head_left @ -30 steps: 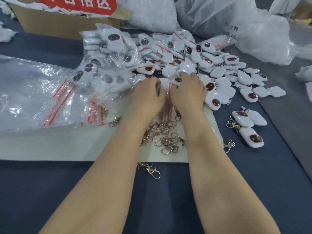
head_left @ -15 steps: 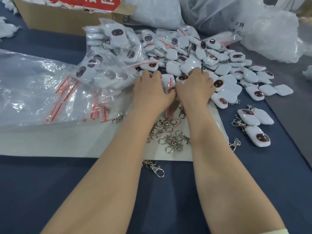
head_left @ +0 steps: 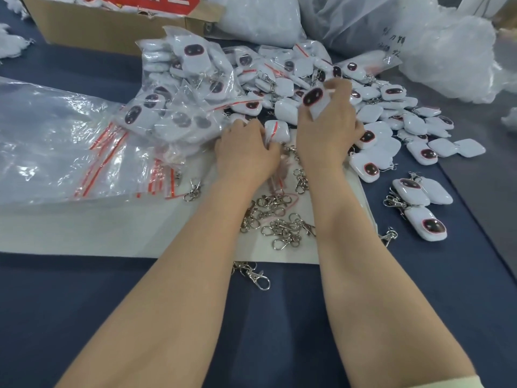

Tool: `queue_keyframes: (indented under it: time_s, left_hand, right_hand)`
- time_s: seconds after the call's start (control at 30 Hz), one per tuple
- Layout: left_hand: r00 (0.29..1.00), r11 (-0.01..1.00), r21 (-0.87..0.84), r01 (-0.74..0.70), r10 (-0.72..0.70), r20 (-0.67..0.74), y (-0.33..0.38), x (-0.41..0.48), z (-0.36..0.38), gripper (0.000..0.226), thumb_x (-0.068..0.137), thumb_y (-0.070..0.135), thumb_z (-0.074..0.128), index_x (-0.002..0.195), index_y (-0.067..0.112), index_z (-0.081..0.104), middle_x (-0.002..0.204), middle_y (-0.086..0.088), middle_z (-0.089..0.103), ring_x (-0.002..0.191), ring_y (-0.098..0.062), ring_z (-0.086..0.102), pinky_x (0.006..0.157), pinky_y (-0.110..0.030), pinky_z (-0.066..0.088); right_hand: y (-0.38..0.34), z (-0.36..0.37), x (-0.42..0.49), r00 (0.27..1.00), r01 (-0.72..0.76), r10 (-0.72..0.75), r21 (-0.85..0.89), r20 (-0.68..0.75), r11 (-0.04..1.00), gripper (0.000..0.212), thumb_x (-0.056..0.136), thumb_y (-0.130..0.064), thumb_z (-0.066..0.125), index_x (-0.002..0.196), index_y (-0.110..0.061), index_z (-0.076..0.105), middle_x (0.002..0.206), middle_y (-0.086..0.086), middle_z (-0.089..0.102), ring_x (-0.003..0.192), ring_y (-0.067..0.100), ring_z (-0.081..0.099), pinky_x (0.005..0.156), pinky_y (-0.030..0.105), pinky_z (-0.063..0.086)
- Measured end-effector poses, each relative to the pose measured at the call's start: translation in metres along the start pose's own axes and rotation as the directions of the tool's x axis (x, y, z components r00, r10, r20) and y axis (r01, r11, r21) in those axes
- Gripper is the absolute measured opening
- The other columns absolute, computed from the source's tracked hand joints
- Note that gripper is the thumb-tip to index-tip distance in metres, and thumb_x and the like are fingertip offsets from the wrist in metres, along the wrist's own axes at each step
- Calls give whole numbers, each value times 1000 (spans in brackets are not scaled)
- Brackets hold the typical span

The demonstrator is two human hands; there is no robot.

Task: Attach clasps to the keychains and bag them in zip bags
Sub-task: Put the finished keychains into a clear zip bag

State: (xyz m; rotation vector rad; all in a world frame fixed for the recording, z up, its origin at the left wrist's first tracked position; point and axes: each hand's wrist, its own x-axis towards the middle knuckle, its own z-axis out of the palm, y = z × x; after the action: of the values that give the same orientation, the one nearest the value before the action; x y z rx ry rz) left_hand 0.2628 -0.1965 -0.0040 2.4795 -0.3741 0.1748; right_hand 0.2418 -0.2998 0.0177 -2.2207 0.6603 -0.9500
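Note:
My right hand [head_left: 326, 127] holds a white keychain [head_left: 314, 99] with a dark oval face, lifted above the heap of loose white keychains [head_left: 372, 107]. My left hand [head_left: 244, 149] rests beside it, fingers on a bagged keychain [head_left: 275, 131] with a red zip strip. Several silver clasps [head_left: 277, 219] lie on the white sheet [head_left: 112, 231] between my forearms. One clasp [head_left: 256, 275] lies on the blue table just off the sheet. Bagged keychains [head_left: 181, 102] are piled to the left of the heap.
A stack of empty zip bags [head_left: 56, 141] with red strips lies at left. A cardboard box [head_left: 112, 29] stands at the back, large plastic sacks [head_left: 419, 46] at the back right. Three keychains with clasps [head_left: 419, 203] lie apart at right.
My right hand has lifted off the bagged keychain and picked a white keychain from the heap. My left hand has stayed by the bag.

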Motion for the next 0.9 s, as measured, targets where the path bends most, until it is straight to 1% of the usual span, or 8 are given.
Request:
queue_keyframes:
  time_s: [0.07,0.17,0.27,0.37,0.43,0.57,0.73,0.9]
  left_hand:
    - [1000,1000,17,6,-6,-8,1,0,1,31,89,38,53,111,16,57,116,-9,54,111,-29,49,91,-40,41]
    - [999,999,23,28,-27,-42,2,1,0,28,89,34,52,109,15,57,117,-9,56,111,-30,51,89,-40,42]
    - [998,999,17,45,-44,-50,0,0,-2,34,85,27,54,116,15,57,122,-8,57,114,-32,52,90,-42,44]
    - [998,998,44,47,-45,-51,0,-1,-5,34,87,22,50,119,12,54,125,-10,54,116,-33,50,89,-42,41]
    - [997,997,43,57,-55,-51,0,-1,-5,32,88,20,49,119,11,54,125,-11,54,116,-33,49,89,-42,41]
    - [998,998,43,46,-44,-48,-1,-1,-4,35,91,26,51,122,11,53,125,-11,53,115,-30,49,90,-41,40]
    - [999,998,52,24,-22,-43,0,0,0,38,90,35,51,122,14,52,126,-9,52,118,-30,46,93,-42,37]
    - [999,998,53,15,-14,-35,0,1,3,39,89,38,51,121,16,53,127,-9,51,119,-33,45,95,-43,35]
  right_hand:
    - [-9,-1,-3,1000,-20,16,318,13,948,41,90,-14,63,128,-15,48,117,-1,61,111,17,56,100,29,40]
    - [-18,8,-9,941,-320,154,636,303,703,27,90,-9,64,115,-6,56,107,7,66,99,25,65,93,39,52]
    - [-19,15,-14,775,-621,130,707,619,339,7,93,1,56,99,-2,57,87,13,64,76,21,64,72,30,56]
    - [-15,12,-10,672,-740,129,656,729,149,7,95,4,50,92,1,55,80,15,64,73,21,65,71,29,58]
    - [-13,12,-7,676,-736,164,649,719,191,8,96,2,49,91,1,55,83,17,65,75,24,67,75,34,58]
    - [-4,18,-2,814,-571,335,549,475,611,4,97,-11,52,93,-10,51,90,6,58,88,23,58,89,44,52]
    - [0,14,-1,864,-500,305,754,401,425,5,99,-9,48,96,-12,50,90,8,60,76,19,64,68,29,54]
    - [-3,18,-1,842,-537,211,729,497,425,8,97,-10,54,101,-4,57,81,7,64,60,13,63,58,24,52]
